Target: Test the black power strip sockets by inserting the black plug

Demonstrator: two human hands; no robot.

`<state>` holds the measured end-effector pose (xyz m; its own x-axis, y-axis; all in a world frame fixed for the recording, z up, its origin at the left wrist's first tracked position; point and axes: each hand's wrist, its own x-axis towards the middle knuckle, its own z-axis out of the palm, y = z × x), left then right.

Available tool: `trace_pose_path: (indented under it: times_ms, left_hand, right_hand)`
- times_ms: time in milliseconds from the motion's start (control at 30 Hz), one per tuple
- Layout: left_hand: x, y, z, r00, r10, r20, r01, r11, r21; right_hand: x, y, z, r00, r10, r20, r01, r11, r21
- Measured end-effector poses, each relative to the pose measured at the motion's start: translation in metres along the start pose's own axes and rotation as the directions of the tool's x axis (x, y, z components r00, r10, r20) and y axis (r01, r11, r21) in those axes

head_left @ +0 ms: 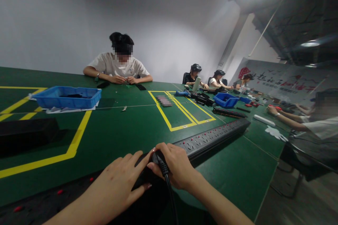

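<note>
My right hand (176, 166) pinches the black plug (160, 162), right at the power strip (211, 138); seated or not, I can't tell; the strip's long axis runs lower left to upper right beneath both hands; my left hand (118, 175) clasps the strip just beside, index fingertip by the plug; the cord (171, 197) drops nearward.

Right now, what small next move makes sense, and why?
Perhaps ease the bare left hand aside to check the fit: the bare right hand grips the black corded plug at the long black multi-socket power strip, but whether it's inserted is hidden.
</note>
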<state>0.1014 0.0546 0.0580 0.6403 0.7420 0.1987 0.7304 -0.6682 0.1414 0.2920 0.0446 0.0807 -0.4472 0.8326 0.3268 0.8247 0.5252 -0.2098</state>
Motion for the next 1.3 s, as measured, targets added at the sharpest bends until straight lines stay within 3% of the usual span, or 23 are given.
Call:
trace_pose_path:
  times_ms: [1300]
  left_hand:
    - [-0.0013, 0.0006, 0.0002, 1.0, 0.005, 0.001, -0.005, 1.0, -0.014]
  right_hand:
    - [0.0004, -0.0002, -0.0009, 1.0, -0.007, -0.002, 0.007, 1.0, 0.012]
